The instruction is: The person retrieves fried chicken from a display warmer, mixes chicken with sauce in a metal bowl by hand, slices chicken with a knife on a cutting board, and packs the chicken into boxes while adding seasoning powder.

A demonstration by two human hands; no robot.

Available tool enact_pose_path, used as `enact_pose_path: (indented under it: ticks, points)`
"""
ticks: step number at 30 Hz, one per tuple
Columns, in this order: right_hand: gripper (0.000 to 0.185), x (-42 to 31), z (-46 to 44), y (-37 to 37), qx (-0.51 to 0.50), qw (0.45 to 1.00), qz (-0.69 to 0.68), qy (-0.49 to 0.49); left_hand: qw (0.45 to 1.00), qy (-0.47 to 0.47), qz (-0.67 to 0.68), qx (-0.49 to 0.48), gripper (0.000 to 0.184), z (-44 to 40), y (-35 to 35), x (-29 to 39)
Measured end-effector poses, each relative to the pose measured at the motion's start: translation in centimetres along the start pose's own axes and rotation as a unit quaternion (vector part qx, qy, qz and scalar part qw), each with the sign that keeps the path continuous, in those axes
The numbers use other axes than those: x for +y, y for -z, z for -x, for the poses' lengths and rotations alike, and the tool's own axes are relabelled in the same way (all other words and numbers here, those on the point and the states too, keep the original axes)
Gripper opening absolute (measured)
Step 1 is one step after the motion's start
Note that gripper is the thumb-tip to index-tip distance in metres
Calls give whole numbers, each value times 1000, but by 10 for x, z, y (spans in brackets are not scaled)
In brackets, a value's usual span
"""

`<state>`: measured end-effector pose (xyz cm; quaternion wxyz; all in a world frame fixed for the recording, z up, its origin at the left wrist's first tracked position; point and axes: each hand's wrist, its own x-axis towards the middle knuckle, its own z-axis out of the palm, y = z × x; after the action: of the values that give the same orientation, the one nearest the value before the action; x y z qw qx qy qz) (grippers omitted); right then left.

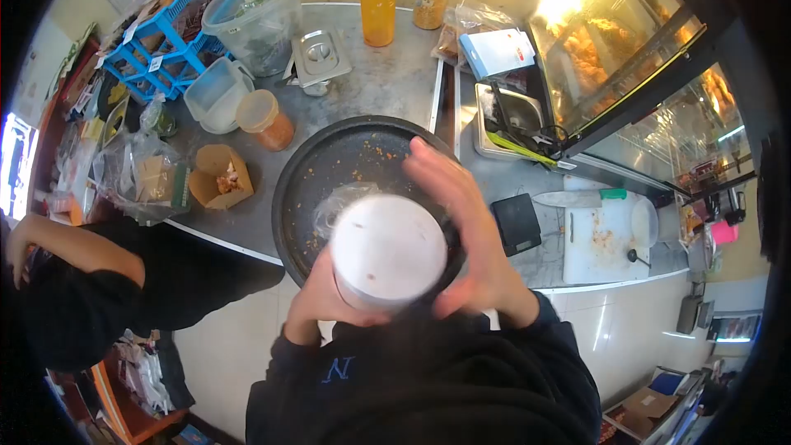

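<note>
Close below the camera is a container with a round white top [389, 249], held over the near edge of a large dark round pan [362, 148]. My left hand [323, 292] is wrapped round its left side. Beside its right side my right hand [468, 235] is raised, fingers apart and slightly blurred. Orange crumbs and a crumpled clear plastic bag [339, 204] lie in the pan.
Left of the pan stand an open cardboard box [221, 177] with food and a lidded orange tub [265, 119]. A knife [568, 198] and a white board [606, 239] lie right. Another person's arm [82, 249] is at left.
</note>
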<state>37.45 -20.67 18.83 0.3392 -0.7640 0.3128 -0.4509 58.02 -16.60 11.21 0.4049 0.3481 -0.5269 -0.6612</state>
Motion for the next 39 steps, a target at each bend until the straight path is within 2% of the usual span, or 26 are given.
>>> enact_pose_path:
  ticks: [1,3,4,6,9,10,13,16,19,20,23,29,32,36,39]
  points:
    - [90,-14,0,6,-113,981,157,26,999,0,39,-20,106,-1,-2,-4]
    - [75,-21,13,-10,-155,981,110,-44,991,39,8,-129,107,1,4,-16]
    - [69,-24,19,-16,-172,978,88,-77,987,40,15,-152,106,3,5,-23]
    - [65,-18,32,-22,-161,977,116,-72,980,35,29,-195,102,1,7,-40]
    - [59,-7,47,-27,-151,978,133,-58,946,142,94,-277,97,-5,7,-64]
    - [58,-4,50,-26,-146,978,138,-49,935,120,113,-314,91,-6,9,-79]
    - [53,2,60,-18,-159,978,136,-21,902,78,179,-384,89,-25,-3,-95]
    - [45,1,53,-2,-172,982,74,16,863,119,191,-452,89,-45,-7,-73]
    - [36,11,47,17,-242,968,-64,-27,812,124,50,-568,91,-63,-13,-51]
    - [30,3,46,11,-231,971,-9,-51,822,146,-10,-551,90,-66,-14,-28]
    - [27,4,51,5,-212,976,-17,-49,818,133,-60,-556,90,-64,-17,-28]
    - [20,15,49,8,-246,964,-87,-55,842,127,30,-523,86,-51,-17,-65]
    - [24,14,45,12,-260,959,-84,-69,848,120,25,-515,86,-54,-15,-65]
    - [27,10,43,19,-216,972,-87,-35,852,137,73,-500,90,-52,-13,-64]
    - [28,-26,33,63,-155,986,-52,31,900,85,23,-427,93,-72,6,-44]
